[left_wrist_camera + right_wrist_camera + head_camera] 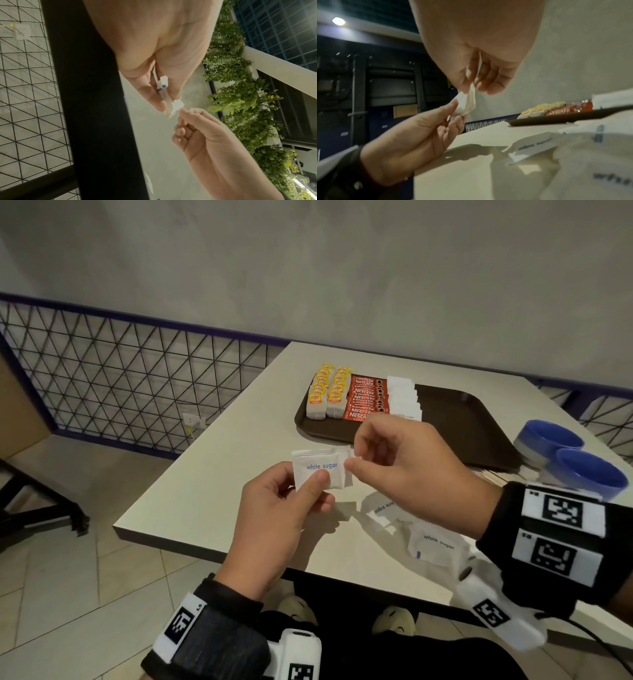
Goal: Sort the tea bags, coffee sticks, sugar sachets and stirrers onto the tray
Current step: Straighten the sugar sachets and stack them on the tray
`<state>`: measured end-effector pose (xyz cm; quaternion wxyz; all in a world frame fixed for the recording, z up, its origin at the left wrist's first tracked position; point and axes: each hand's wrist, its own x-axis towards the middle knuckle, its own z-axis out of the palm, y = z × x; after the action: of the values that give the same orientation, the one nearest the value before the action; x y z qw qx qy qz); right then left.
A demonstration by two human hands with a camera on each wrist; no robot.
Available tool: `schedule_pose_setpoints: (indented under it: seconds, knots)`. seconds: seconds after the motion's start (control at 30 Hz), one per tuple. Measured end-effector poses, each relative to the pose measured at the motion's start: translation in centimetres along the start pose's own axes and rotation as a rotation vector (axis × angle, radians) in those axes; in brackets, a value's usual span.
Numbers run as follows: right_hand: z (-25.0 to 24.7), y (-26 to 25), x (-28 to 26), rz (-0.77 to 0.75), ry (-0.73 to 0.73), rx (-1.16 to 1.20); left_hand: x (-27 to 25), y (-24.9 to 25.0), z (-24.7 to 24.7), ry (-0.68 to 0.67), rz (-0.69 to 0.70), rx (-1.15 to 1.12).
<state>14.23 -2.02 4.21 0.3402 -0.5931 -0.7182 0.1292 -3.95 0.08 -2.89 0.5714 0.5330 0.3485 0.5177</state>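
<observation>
We hold a small stack of sugar sachets (320, 469) above the near part of the tabletop (219, 484), printed side up, "white sugar" legible. Left hand (274, 529): thumb on top, curled fingers (150, 94) beneath, pinching the stack at its lower edge. Right hand (407, 470): thumb and forefinger closed on the stack's right end; the remaining fingers (180, 131) curl in and carry nothing. The left wrist view shows the packets edge-on, several layers, so this is more than one sachet; exact count not readable.

Tray (459, 419): brown, farther along the tabletop, ahead and slightly right of the hands. Its left part is filled: two columns of yellow tea bags (329, 395), then red coffee sticks (366, 400), then a white sugar row (404, 398). The right part of the tray is bare.

Key relation: the sugar row lies directly beyond the right hand, which is the nearer of the two. The held stack's long axis runs left to right, across our line of reach, which looks to match the sachets already laid.

Loose sachets (435, 546) remain on the tabletop below the right wrist. Stirrers (493, 475) appear as pale sticks beside two blue bowls (565, 457) at the right, not yet on the tray.

Judgement: sugar step partly done; the stack probably wants squaring before it goes forward.
</observation>
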Motion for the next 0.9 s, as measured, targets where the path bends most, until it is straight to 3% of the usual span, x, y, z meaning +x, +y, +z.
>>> schedule_pose_setpoints:
  seconds: [0.2, 0.37, 0.6, 0.8, 0.9]
  knots:
    - [0.3, 0.0, -0.4, 0.28, -0.208, 0.204, -0.1, 0.1, 0.1, 0.011, 0.001, -0.011]
    - [0.7, 0.0, -0.8, 0.339, -0.198, 0.313, -0.2, 0.3, 0.1, 0.01, 0.001, -0.012]
    - [0.6, -0.6, -1.1, 0.286, -0.161, 0.272, -0.1, 0.2, 0.1, 0.018, 0.012, 0.012]
    - [0.6, -0.5, -1.0, 0.495, -0.138, 0.542, -0.3, 0.6, 0.2, 0.001, 0.001, -0.002]
    - [0.6, -0.3, -0.8, 0.538, -0.147, 0.551, -0.4, 0.6, 0.2, 0.0, 0.001, 0.026]
